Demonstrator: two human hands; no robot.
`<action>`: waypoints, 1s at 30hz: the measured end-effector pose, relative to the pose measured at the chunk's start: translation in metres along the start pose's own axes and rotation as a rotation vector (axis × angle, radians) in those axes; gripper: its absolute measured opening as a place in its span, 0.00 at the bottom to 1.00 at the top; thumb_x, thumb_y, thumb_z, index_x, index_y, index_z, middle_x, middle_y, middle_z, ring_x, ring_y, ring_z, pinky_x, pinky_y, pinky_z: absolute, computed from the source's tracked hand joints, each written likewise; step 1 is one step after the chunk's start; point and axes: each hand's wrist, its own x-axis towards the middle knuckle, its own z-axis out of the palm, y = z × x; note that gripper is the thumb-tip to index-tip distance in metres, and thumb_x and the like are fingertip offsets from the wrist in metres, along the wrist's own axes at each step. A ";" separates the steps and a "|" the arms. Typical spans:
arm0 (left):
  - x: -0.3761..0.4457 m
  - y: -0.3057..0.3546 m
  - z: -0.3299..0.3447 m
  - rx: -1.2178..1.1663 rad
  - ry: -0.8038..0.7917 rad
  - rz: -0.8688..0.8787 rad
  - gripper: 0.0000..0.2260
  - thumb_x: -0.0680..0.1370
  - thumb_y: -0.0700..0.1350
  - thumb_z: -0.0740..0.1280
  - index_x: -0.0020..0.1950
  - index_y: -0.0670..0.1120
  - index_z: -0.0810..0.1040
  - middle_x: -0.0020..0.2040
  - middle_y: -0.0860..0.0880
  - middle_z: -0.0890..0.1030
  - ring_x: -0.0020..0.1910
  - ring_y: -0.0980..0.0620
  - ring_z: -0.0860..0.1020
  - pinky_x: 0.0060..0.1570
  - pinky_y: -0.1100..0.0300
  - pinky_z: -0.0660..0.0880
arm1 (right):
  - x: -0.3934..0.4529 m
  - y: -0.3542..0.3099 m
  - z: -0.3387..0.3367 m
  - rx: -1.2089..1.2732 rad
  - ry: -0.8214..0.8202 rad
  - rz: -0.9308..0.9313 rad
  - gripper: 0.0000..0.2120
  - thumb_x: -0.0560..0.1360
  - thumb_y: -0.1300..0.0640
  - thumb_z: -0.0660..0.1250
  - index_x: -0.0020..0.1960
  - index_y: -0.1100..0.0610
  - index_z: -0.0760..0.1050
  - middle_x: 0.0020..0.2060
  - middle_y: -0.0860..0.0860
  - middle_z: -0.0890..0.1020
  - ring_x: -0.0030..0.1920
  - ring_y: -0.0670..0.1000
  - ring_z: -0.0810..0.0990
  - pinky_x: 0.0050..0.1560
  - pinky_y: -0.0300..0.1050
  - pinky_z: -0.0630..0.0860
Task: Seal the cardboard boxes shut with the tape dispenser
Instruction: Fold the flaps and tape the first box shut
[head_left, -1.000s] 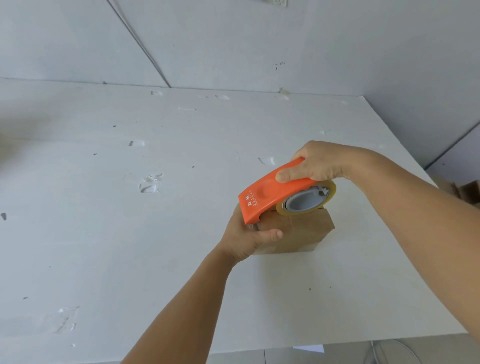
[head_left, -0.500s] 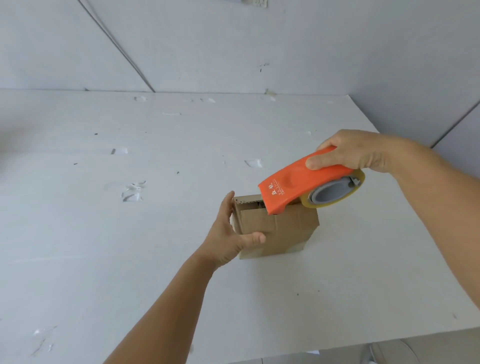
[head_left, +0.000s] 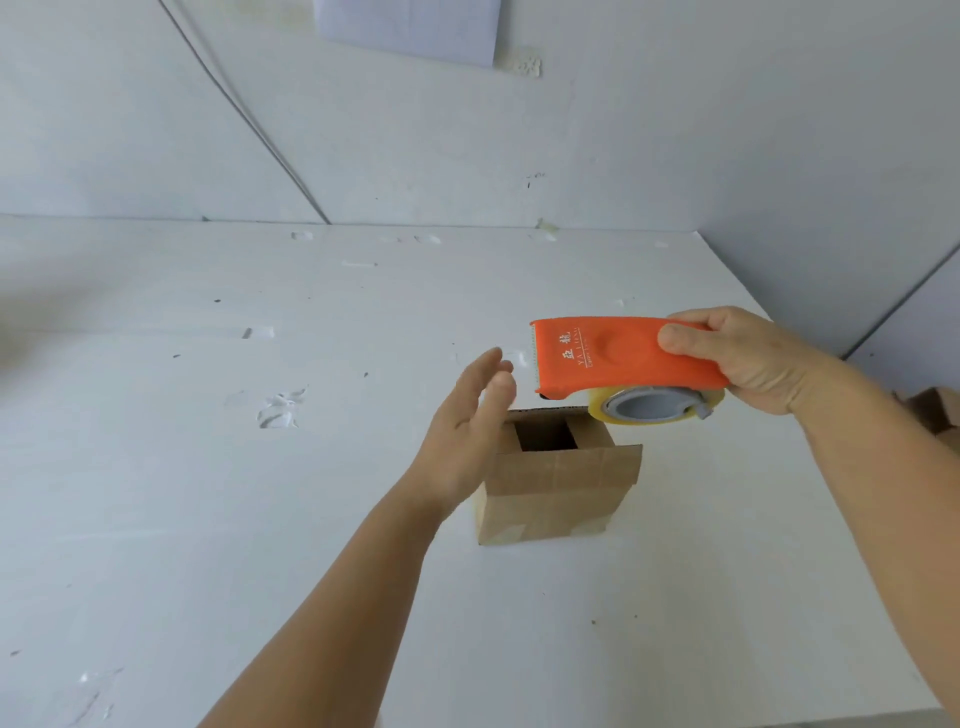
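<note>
The small cardboard box (head_left: 558, 488) is seen on the white desk (head_left: 208, 519), top flaps not closed. The orange tape dispenser (head_left: 623, 358) is gripped by the right hand (head_left: 748, 358) above it. The left hand (head_left: 467, 441) is held open beside the box. Light, thin card: likely best steadied by its side walls.

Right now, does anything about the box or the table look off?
Yes. The cardboard box gapes open on top, a dark square hole showing between its flaps, though tape strips already run down its front. The white table is pocked with gouges and stuck scraps. The tape dispenser hovers above it.
</note>
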 end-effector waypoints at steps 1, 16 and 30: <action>0.002 0.007 0.002 -0.046 -0.003 -0.027 0.20 0.80 0.58 0.56 0.71 0.57 0.66 0.68 0.59 0.71 0.65 0.63 0.69 0.65 0.64 0.63 | -0.002 0.002 0.001 0.013 -0.002 -0.019 0.33 0.55 0.36 0.78 0.48 0.59 0.79 0.32 0.50 0.83 0.26 0.45 0.80 0.24 0.35 0.73; 0.005 0.032 0.012 -0.340 -0.281 -0.250 0.38 0.69 0.58 0.72 0.74 0.45 0.65 0.62 0.45 0.80 0.56 0.48 0.80 0.61 0.49 0.75 | -0.045 0.015 0.013 -0.199 -0.103 -0.057 0.17 0.63 0.53 0.73 0.51 0.53 0.81 0.46 0.51 0.84 0.46 0.49 0.82 0.44 0.41 0.76; -0.011 0.042 0.014 -0.357 -0.301 -0.058 0.31 0.68 0.38 0.71 0.70 0.50 0.69 0.56 0.48 0.77 0.49 0.51 0.79 0.54 0.55 0.77 | -0.052 0.043 0.040 -0.763 0.393 -0.546 0.15 0.62 0.64 0.78 0.43 0.58 0.75 0.41 0.50 0.78 0.44 0.49 0.69 0.47 0.27 0.65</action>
